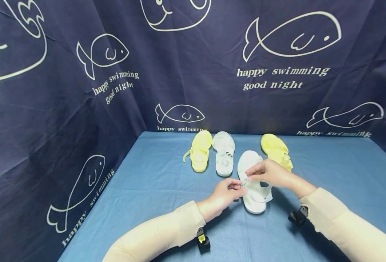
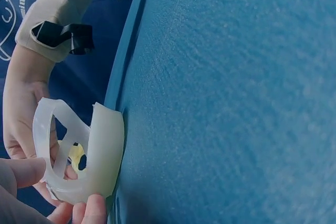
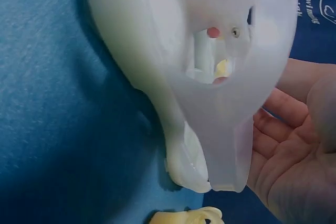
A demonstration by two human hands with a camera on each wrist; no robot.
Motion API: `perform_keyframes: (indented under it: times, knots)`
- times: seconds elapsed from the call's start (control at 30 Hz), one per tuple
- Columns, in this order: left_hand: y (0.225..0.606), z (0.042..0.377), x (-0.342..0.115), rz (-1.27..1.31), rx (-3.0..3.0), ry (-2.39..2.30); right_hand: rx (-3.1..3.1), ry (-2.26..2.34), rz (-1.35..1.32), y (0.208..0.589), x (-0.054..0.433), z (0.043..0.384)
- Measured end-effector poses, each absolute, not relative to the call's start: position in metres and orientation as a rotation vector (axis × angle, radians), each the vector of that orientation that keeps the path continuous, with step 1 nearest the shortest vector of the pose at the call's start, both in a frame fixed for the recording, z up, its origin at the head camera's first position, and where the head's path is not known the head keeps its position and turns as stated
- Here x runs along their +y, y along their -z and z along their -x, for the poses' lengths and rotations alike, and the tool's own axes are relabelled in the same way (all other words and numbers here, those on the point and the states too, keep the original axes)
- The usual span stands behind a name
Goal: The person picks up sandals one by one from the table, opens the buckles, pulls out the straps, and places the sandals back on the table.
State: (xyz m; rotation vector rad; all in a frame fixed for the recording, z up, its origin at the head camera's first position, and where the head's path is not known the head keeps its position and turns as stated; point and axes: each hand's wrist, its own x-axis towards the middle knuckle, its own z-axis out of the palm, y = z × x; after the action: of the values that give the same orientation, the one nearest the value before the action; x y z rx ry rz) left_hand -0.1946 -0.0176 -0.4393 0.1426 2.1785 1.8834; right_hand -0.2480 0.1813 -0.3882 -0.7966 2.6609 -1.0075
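A white sandal (image 1: 255,207) lies sole down on the blue table, heel toward me, between my two hands. My left hand (image 1: 223,194) is at its left side and pinches the sandal's strap between thumb and fingers. From the right, my right hand (image 1: 271,174) reaches over the sandal and pinches the strap close to the left fingertips. In the right wrist view a small metal stud (image 3: 235,32) shows on the strap. The sandal's thick pale sole (image 2: 107,150) stands out in the left wrist view. Fingers partly cover the strap ends.
Behind the hands lie a yellow sandal (image 1: 199,154) with its strap hanging out to the left, and a second white sandal (image 1: 224,169) beside it. Another yellow sandal (image 1: 274,145) lies past my right hand. A dark blue fish-print cloth (image 1: 212,65) hangs behind the table (image 1: 166,174).
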Motion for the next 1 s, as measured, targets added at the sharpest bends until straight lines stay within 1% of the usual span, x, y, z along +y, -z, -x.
perform_keyframes:
  times: [0.3, 0.57, 1.0]
  knots:
    - [0.443, 0.195, -0.014, -0.075, 2.192, -1.907, 2.616, 1.03, 0.83, 0.395, 0.185, 0.247]
    - [0.44, 0.196, -0.014, -0.077, 2.296, -1.853, 2.501, 1.128, 0.878, 0.397, 0.187, 0.245]
    - [0.439, 0.197, -0.013, -0.09, 2.341, -1.833, 2.398, 1.214, 0.77, 0.401, 0.18, 0.241]
